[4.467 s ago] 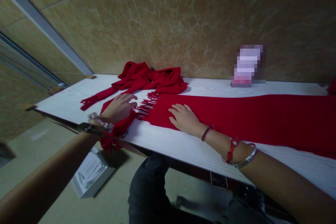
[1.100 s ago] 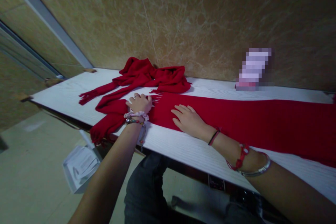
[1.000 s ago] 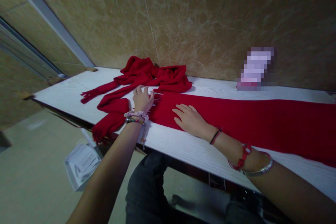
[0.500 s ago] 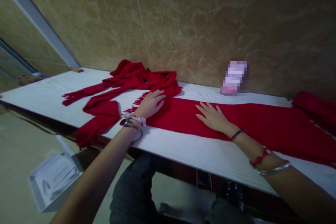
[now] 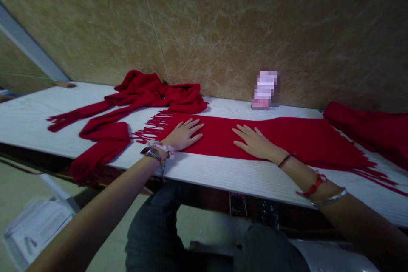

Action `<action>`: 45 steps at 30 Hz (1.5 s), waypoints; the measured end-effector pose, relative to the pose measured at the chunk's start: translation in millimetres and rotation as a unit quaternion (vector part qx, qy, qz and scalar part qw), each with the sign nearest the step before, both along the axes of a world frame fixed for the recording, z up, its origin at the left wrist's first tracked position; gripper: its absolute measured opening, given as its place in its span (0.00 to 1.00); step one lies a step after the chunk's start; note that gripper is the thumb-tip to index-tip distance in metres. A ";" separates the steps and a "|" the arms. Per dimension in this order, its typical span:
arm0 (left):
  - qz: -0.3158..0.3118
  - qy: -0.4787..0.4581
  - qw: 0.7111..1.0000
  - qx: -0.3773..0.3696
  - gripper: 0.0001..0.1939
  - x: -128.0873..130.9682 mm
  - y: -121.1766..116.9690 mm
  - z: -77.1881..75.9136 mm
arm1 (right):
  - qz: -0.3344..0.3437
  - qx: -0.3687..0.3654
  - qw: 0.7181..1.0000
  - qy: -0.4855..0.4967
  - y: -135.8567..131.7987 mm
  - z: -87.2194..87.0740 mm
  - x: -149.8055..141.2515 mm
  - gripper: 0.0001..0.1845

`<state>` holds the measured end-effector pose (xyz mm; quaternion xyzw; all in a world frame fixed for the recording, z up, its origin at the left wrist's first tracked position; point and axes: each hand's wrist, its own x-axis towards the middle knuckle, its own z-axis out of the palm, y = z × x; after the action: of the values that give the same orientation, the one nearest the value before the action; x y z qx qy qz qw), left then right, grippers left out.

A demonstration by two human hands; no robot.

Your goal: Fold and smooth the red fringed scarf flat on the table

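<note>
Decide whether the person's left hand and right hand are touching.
Apart: the head view shows the left hand and right hand with uncovered red scarf between their fingertips.

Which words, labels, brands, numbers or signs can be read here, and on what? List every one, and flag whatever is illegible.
Readable text: none.
Pixelated pink-and-white item by the wall: too blurred to read.
Dark rectangular item below the tabletop: any marks too small to read.
Flat red scarf: no lettering visible.

A white table [image 5: 207, 174] bears scarves [image 5: 219, 138] (all red).
</note>
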<state>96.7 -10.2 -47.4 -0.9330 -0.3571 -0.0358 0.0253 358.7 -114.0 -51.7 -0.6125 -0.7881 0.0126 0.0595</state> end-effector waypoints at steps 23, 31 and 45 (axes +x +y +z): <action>-0.279 -0.025 0.944 0.174 0.12 54.4 -54.4 8.6 | 0.183 0.131 0.970 -0.088 -40.2 14.2 16.8 0.12; -0.290 -0.072 0.935 0.191 0.14 53.3 -51.2 7.5 | 0.189 0.189 0.961 -0.069 -38.3 5.1 22.5 0.12; -0.298 -0.108 0.933 0.168 0.13 57.1 -53.3 7.9 | 0.221 0.182 0.958 -0.019 -36.4 3.3 27.6 0.13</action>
<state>153.8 -63.5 -39.5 -0.9693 -0.0519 -0.2017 0.1310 386.4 -150.4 -48.5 -0.4025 -0.8937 -0.1292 0.1507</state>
